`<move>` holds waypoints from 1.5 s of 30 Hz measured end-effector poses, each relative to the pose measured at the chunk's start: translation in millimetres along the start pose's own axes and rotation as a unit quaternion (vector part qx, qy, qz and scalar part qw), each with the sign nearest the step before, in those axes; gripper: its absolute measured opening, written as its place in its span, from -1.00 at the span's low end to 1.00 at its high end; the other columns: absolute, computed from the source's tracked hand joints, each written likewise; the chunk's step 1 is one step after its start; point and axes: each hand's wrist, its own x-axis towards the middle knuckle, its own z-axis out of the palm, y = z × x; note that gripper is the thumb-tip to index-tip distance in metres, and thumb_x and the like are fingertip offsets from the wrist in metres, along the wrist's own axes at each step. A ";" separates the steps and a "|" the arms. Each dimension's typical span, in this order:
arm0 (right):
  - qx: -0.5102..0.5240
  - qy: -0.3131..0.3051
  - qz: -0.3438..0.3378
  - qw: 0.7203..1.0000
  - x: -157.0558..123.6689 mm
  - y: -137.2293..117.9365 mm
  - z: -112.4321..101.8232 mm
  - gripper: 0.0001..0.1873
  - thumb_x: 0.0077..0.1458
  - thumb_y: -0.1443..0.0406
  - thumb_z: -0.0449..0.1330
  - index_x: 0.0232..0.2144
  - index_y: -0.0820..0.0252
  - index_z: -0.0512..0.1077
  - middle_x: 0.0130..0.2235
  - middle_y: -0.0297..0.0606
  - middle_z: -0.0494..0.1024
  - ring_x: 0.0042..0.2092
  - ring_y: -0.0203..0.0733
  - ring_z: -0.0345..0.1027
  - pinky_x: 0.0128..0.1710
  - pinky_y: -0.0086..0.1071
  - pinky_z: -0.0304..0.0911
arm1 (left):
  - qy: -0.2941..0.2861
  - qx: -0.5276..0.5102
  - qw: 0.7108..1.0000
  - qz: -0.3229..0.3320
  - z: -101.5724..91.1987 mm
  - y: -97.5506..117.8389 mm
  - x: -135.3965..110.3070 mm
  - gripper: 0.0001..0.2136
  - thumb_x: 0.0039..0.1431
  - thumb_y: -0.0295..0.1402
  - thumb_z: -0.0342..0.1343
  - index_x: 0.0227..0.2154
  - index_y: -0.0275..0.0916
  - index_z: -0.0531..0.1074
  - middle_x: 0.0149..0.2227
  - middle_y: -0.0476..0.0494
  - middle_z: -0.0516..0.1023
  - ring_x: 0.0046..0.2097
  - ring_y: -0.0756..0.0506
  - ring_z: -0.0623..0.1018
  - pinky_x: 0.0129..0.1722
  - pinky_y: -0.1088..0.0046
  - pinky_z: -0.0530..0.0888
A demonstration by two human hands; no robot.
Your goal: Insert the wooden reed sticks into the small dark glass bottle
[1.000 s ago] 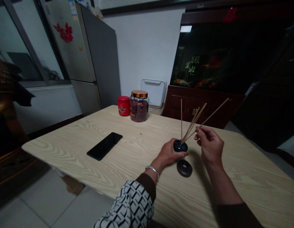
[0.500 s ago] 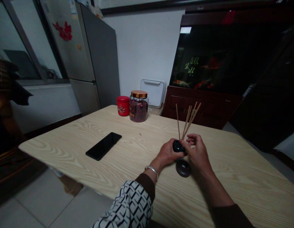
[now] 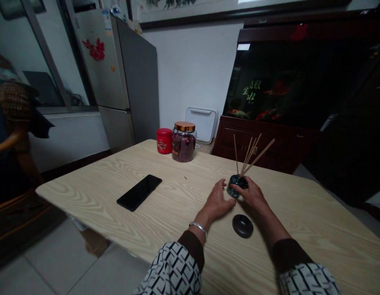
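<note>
Bottle [image 3: 237,185] moved farther from disc [image 3: 242,226] | right hand [image 3: 251,195] on it | table edge [image 3: 282,172] beyond

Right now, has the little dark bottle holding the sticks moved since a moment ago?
Yes: the dark bottle has shifted away from the person, farther from the dark round disc lying behind it.

A black smartphone [image 3: 139,192] lies face up on the pale wood-grain worktop [image 3: 85,189] at 9 o'clock. Toward 11 o'clock stand a red lidded tin [image 3: 164,141] and, just beside it, a glass jar [image 3: 183,147] of dried rosebuds with a copper lid. Beyond are a grey fridge [image 3: 116,73] at 11 o'clock, a wicker-backed chair [image 3: 14,106] at 9 o'clock, and a dark aquarium [image 3: 288,82] at 1 o'clock, on a wooden cabinet [image 3: 263,143].
</note>
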 end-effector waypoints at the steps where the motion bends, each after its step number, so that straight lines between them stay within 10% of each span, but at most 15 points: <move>1: -0.005 0.003 0.003 1.000 7.3 2.7 1.8 -0.38 -0.03 -0.02 0.27 0.03 0.17 0.41 -0.07 -0.09 0.57 -0.07 0.01 0.46 -0.04 -0.17 0.29 | 0.007 0.004 1.000 -0.007 0.6 -0.5 0.7 -0.22 -0.01 -0.36 0.29 0.28 -0.27 0.10 0.21 -0.39 0.33 0.19 -0.24 0.39 0.19 0.17 0.34; 8: 0.020 0.031 0.026 0.999 -2.3 20.9 12.6 -0.25 -0.02 -0.08 0.24 0.12 0.22 0.33 -0.04 -0.06 0.53 -0.11 -0.04 0.45 -0.07 -0.19 0.30 | 0.024 0.031 0.999 -0.008 1.9 -1.5 4.1 -0.68 0.08 -0.37 0.19 -0.07 -0.25 0.42 -0.17 -0.17 0.57 -0.14 -0.10 0.55 -0.08 0.36 0.46; 16: 0.205 0.032 0.071 0.976 -62.5 3.1 -24.7 -0.59 -0.05 -0.01 0.24 -0.33 0.22 0.53 -0.50 -0.33 0.43 -0.43 -0.20 0.31 -0.44 -0.36 0.20 | 0.036 -0.027 0.998 -0.035 -4.7 19.5 -13.6 -0.75 0.13 -0.40 0.03 -0.17 -0.29 0.51 -0.52 0.04 0.39 -0.45 0.02 0.38 -0.43 0.54 0.30; 22: 0.441 -0.029 0.047 0.896 -69.6 -87.2 -104.7 -0.37 -0.07 0.24 0.23 0.12 0.12 0.36 -0.59 -0.61 0.12 -0.61 -0.44 -0.14 -0.63 -0.56 -0.24 | -0.056 -0.267 0.962 -0.012 -37.5 120.4 -22.7 -0.30 0.00 -0.36 0.14 0.28 -0.22 0.19 -0.60 0.21 0.12 -0.60 0.11 0.05 -0.58 0.59 0.01; 27: 0.544 -0.058 -0.090 0.832 -70.1 -170.1 -182.0 -0.22 -0.06 0.33 0.18 0.26 -0.08 0.25 -0.59 -0.63 -0.09 -0.61 -0.41 -0.29 -0.65 -0.59 -0.19 | -0.104 -0.379 0.912 0.119 -79.8 227.4 -29.0 -0.23 -0.02 -0.40 0.14 0.32 -0.04 0.14 -0.55 0.18 0.03 -0.59 0.11 -0.03 -0.59 0.61 0.03; 31: 0.552 -0.014 -0.143 0.821 -74.2 -207.2 -216.3 -0.25 -0.03 0.33 0.11 0.25 -0.17 0.27 -0.59 -0.61 -0.11 -0.61 -0.38 -0.33 -0.67 -0.58 -0.14 | -0.079 -0.404 0.892 0.187 -97.2 273.0 -37.3 -0.31 0.08 -0.39 0.11 0.31 0.03 0.14 -0.57 0.17 -0.07 -0.62 0.10 -0.06 -0.60 0.62 0.07; 45: 0.752 -0.145 -0.152 0.625 -100.5 -153.5 -148.8 -0.16 0.07 0.43 0.07 0.37 -0.17 0.05 -0.60 -0.62 -0.18 -0.61 -0.38 -0.51 -0.69 -0.54 -0.40 | -0.159 -0.608 0.765 0.142 -50.8 181.3 -46.6 -0.20 -0.04 -0.53 0.17 0.31 0.00 0.13 -0.61 0.23 0.01 -0.63 0.12 -0.18 -0.66 0.56 -0.15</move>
